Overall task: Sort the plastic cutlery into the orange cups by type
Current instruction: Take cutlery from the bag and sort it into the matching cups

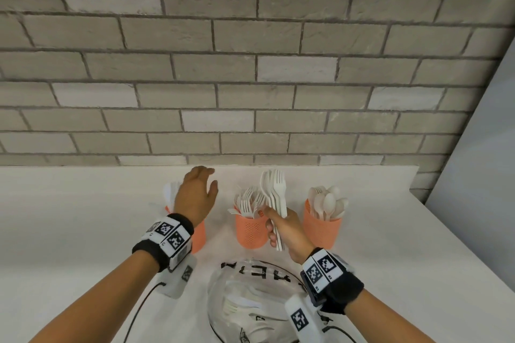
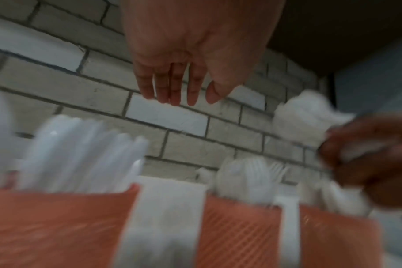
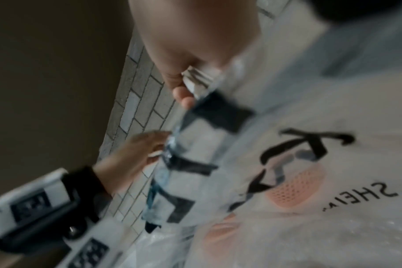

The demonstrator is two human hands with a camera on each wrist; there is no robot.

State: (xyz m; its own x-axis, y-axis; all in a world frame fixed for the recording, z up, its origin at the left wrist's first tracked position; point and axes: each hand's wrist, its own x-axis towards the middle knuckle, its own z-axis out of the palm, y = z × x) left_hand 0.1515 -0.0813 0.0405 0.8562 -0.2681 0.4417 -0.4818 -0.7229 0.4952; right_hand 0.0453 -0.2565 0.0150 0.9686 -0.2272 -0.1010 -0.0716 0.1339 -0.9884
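Observation:
Three orange mesh cups stand in a row by the brick wall. The left cup is half hidden behind my left hand; blurred white cutlery stands in it. The middle cup holds forks and the right cup holds spoons. My left hand hovers above the left cup with straight fingers, holding nothing. My right hand grips a bundle of white forks by the handles, tines up, between the middle and right cups. The handle ends show in the right wrist view.
A clear plastic bag with black lettering lies on the white counter near me, with more white cutlery inside. The brick wall rises right behind the cups. A pale panel closes off the right side.

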